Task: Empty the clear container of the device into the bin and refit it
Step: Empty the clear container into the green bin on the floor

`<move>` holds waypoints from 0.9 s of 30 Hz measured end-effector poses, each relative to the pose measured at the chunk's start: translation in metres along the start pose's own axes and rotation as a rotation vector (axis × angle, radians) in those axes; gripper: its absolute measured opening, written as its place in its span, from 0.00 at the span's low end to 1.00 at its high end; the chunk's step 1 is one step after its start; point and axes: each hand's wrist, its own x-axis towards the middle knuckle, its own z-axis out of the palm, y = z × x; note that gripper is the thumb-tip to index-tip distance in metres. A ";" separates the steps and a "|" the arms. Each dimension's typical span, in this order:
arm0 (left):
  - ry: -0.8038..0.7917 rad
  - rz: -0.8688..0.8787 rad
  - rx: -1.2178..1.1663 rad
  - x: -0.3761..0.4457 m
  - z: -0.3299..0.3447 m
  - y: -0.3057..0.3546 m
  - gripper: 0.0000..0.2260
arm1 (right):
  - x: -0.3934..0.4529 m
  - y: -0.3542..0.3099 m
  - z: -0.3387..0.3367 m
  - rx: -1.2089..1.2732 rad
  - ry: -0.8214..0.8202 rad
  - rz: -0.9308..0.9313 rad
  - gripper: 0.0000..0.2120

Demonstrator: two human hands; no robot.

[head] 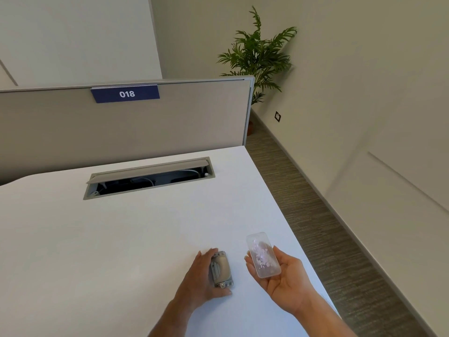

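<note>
White desk is seen below both hands. On it, the grey device is held down by the left hand. Just beside it, the clear container, with little paper bits inside, is held up by the right hand.

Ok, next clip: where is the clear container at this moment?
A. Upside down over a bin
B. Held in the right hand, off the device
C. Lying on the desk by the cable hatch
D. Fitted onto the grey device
B: the clear container, paper bits visible inside, lies in the right hand, apart from the grey device, which the left hand holds on the desk.
</note>
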 end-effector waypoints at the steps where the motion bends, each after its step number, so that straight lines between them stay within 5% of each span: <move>1: -0.001 0.000 -0.001 0.000 0.000 0.000 0.52 | -0.001 0.001 0.000 0.002 -0.001 0.000 0.23; 10: -0.025 0.001 0.039 0.001 -0.003 0.002 0.63 | -0.018 0.005 -0.005 0.104 -0.027 -0.027 0.22; 18: 0.235 0.230 0.288 0.016 -0.006 0.046 0.46 | -0.040 -0.007 -0.033 0.204 -0.023 -0.099 0.20; 27: 0.030 0.375 0.464 0.040 0.083 0.129 0.45 | -0.064 -0.058 -0.096 0.289 -0.016 -0.179 0.22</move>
